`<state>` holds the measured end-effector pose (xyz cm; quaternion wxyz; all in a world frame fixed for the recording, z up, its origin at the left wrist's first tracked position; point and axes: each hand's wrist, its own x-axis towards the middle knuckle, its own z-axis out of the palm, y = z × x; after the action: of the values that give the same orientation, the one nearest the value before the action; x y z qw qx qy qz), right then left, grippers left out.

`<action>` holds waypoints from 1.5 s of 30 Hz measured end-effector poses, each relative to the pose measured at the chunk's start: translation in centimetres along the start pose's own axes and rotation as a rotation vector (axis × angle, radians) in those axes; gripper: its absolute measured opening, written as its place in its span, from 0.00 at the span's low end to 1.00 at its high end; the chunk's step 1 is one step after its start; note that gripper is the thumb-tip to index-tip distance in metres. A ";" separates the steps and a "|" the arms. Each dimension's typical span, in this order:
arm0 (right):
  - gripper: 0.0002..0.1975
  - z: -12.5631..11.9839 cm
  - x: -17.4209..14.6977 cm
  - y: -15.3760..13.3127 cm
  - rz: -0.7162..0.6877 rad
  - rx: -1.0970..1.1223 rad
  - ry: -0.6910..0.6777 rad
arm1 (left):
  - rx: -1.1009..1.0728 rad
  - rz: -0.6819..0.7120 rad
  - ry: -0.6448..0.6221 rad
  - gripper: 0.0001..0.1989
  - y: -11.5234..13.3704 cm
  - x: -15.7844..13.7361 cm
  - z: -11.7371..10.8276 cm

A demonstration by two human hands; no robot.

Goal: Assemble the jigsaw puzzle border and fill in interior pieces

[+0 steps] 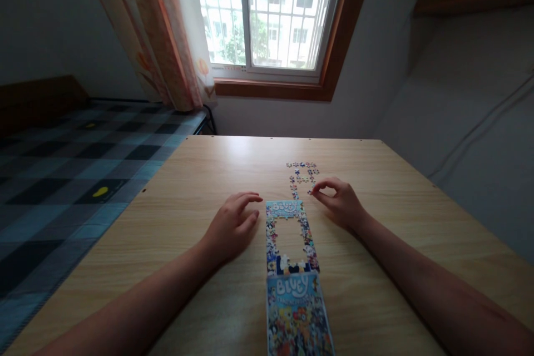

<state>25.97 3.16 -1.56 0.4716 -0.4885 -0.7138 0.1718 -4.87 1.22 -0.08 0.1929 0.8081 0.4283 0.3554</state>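
A partly joined jigsaw puzzle (271,233) lies flat on the table, its border put together around a bare middle. Below it, touching or nearly so, is the Bluey puzzle box (297,311) with the picture facing up. My left hand (233,225) rests just left of the puzzle, thumb and fingers apart, holding nothing. To the upper right, my right hand (340,200) pinches a small jigsaw piece (310,192) between thumb and forefinger. Several loose jigsaw pieces (302,165) are laid out in rows beyond the puzzle, close to that hand.
The light wooden table (167,245) reaches toward a wall with a barred window (279,16). On the left stands a bed with a checked cover (54,161), below an orange curtain (154,28). A wooden shelf (475,0) hangs at the upper right.
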 end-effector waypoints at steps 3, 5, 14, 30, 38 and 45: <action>0.05 0.2 -0.3 -1.5 0.161 0.231 -0.018 | 0.061 0.119 0.009 0.11 0.7 -0.2 -0.2; 0.07 0.5 -0.6 -3.0 0.268 0.410 -0.087 | 0.092 0.243 -0.003 0.09 1.4 -0.4 -0.4; 0.16 1.5 -2.0 -7.5 0.725 0.819 -0.502 | 0.146 0.584 0.036 0.05 3.7 -1.3 -0.2; 0.19 1.8 -2.6 -8.7 0.811 0.825 -0.669 | 0.084 0.580 -0.032 0.07 4.0 -1.2 0.2; 0.16 1.9 -2.5 -8.0 0.754 0.809 -0.597 | 0.067 0.525 -0.040 0.04 3.9 -1.3 0.1; 0.10 1.9 -2.6 -7.7 0.423 0.650 -0.530 | 0.059 0.500 0.008 0.04 3.5 -1.2 0.1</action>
<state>20.45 -2.27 1.64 0.3566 -0.3893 -0.6035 0.5975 -3.29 -1.78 1.51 0.0736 0.8928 0.2262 0.3826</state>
